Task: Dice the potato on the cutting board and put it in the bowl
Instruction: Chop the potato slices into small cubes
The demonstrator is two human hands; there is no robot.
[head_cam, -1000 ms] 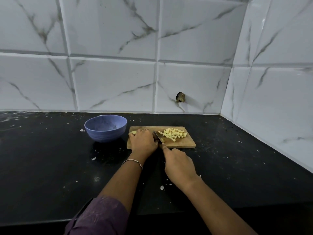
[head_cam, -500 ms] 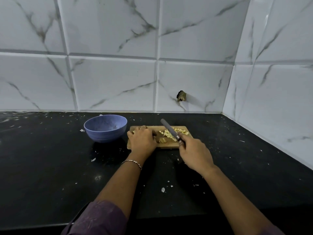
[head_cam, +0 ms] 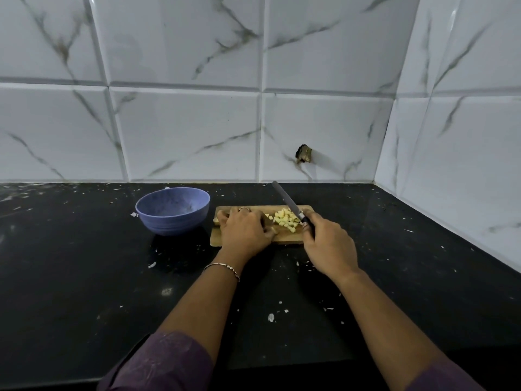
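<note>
Dicing underway: left hand (head_cam: 244,231) pins the potato (head_cam: 216,220), right hand (head_cam: 329,245) grips the lifted knife (head_cam: 287,201); next, a downward cut clear of the fingers.

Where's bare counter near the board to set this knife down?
Bare counter lies right of the cutting board up to the side wall, and behind it. Crowded: the board, left hand holding potato, right hand gripping knife; bowl close left.
</note>
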